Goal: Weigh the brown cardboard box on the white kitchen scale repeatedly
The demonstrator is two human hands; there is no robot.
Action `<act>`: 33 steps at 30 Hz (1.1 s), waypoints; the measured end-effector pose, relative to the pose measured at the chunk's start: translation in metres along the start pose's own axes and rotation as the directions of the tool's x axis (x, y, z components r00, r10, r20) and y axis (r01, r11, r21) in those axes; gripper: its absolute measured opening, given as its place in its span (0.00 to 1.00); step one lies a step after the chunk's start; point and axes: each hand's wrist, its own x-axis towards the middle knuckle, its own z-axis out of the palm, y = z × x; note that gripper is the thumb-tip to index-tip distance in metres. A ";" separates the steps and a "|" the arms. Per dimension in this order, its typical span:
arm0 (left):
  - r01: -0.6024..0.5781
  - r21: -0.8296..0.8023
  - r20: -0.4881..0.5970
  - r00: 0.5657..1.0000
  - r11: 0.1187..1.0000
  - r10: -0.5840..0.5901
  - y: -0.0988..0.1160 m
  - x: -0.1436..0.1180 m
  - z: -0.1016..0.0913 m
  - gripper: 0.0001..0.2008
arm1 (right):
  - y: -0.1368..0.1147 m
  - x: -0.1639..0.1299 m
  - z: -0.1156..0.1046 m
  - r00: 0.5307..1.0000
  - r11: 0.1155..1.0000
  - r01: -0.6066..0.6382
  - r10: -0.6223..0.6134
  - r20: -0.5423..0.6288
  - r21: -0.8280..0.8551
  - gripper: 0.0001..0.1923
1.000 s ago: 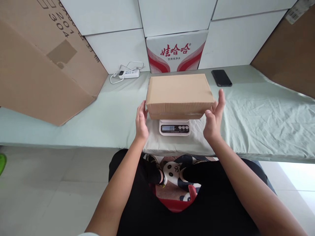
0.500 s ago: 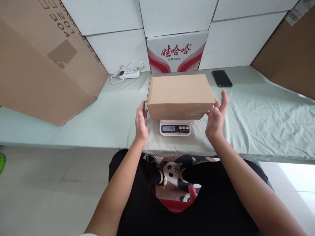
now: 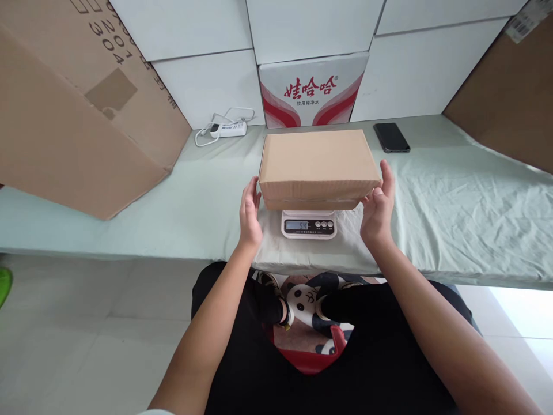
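Note:
A closed brown cardboard box [image 3: 319, 161] rests on a small white digital scale [image 3: 309, 226], hiding most of its platform. The scale's lit display seems to read 54. My left hand [image 3: 249, 213] is upright at the box's left front corner, fingers stretched and the palm turned inward. At the right front corner is my right hand [image 3: 379, 207], its fingers spread and partly hidden by the box edge. Both hands are at or very near the box sides; I cannot tell how firmly they touch.
The table has a pale green cloth [image 3: 207, 213]. Behind stand white boxes [image 3: 207, 86] and a red-and-white printed carton [image 3: 313, 92]. A black phone [image 3: 391, 138] lies right, a white power strip with cable [image 3: 228, 129] left. Large cardboard boxes flank both sides [image 3: 108, 144].
The scale reading has dropped from about 58 to 54. My right hand's fingers have shifted slightly left, closer to the box. The box stays on the scale.

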 end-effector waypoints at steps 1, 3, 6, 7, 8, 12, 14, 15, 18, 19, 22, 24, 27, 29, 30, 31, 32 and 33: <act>-0.002 0.002 0.002 1.000 1.000 0.002 -0.001 0.000 0.000 0.42 | 0.003 0.000 0.000 0.999 1.000 -0.020 0.020 -0.025 0.017 0.43; -0.006 0.004 0.004 1.000 1.000 0.006 -0.002 0.000 0.000 0.42 | 0.006 -0.001 0.001 0.996 0.997 -0.057 0.060 -0.065 0.042 0.42; -0.002 -0.004 0.002 1.000 1.000 0.002 -0.001 0.000 0.000 0.43 | 0.004 -0.002 0.002 0.995 0.997 -0.073 0.075 -0.065 0.041 0.42; 0.002 -0.011 0.000 1.000 1.000 -0.002 -0.001 0.000 0.001 0.44 | 0.003 -0.002 0.003 0.995 0.996 -0.075 0.078 -0.064 0.041 0.43; 0.007 -0.017 -0.003 1.000 1.000 -0.007 -0.001 0.000 0.002 0.44 | 0.001 -0.002 0.003 0.995 0.996 -0.081 0.084 -0.060 0.045 0.44; 0.015 -0.015 -0.012 1.000 1.000 -0.015 0.000 -0.001 0.003 0.44 | -0.004 -0.002 0.004 0.993 0.993 -0.094 0.099 -0.061 0.073 0.43; 0.015 -0.003 -0.012 1.000 1.000 -0.015 0.000 -0.001 0.003 0.44 | -0.005 -0.002 0.005 0.993 0.993 -0.093 0.097 -0.063 0.073 0.42; 0.016 0.000 -0.012 1.000 1.000 -0.016 0.000 -0.001 0.003 0.44 | -0.004 -0.002 0.005 0.994 0.994 -0.090 0.094 -0.063 0.068 0.42; 0.019 0.000 -0.003 1.000 1.000 -0.019 0.001 -0.002 0.003 0.43 | -0.001 -0.001 0.004 0.995 0.996 -0.069 0.072 -0.062 0.050 0.42; 0.019 -0.001 -0.001 1.000 1.000 -0.019 0.001 -0.002 0.003 0.43 | 0.000 -0.001 0.004 0.996 0.997 -0.058 0.061 -0.061 0.044 0.41; 0.025 0.000 0.007 1.000 1.000 -0.025 0.003 -0.002 0.003 0.44 | 0.003 -0.001 0.003 0.999 0.999 -0.028 0.030 -0.045 0.026 0.39; 0.032 -0.001 0.013 0.999 0.999 -0.032 0.004 -0.003 0.004 0.45 | 0.004 -0.001 0.002 0.999 1.000 -0.012 0.013 -0.032 0.014 0.38; 0.024 -0.006 0.030 0.999 1.000 -0.024 0.005 -0.003 0.004 0.45 | 0.003 -0.002 0.003 1.000 1.000 0.009 -0.009 -0.010 0.012 0.38; 0.012 0.002 0.044 0.999 1.000 -0.012 0.005 -0.004 0.004 0.44 | 0.002 -0.001 0.004 1.000 0.999 0.023 -0.024 0.019 0.024 0.38; 0.005 0.009 0.051 0.999 1.000 -0.006 0.004 -0.005 0.004 0.43 | 0.001 -0.001 0.004 0.999 0.999 0.031 -0.033 0.035 0.032 0.37; -0.001 0.016 0.055 0.998 1.000 0.000 0.004 -0.005 0.004 0.43 | 0.001 -0.001 0.004 0.998 0.999 0.039 -0.041 0.047 0.038 0.37; -0.005 0.022 0.059 0.998 1.000 0.003 0.004 -0.005 0.004 0.43 | 0.001 -0.001 0.004 0.997 0.998 0.046 -0.048 0.052 0.043 0.38; -0.006 0.026 0.061 0.998 1.000 0.004 0.003 -0.005 0.004 0.44 | 0.001 0.000 0.004 0.997 0.998 0.051 -0.054 0.052 0.046 0.38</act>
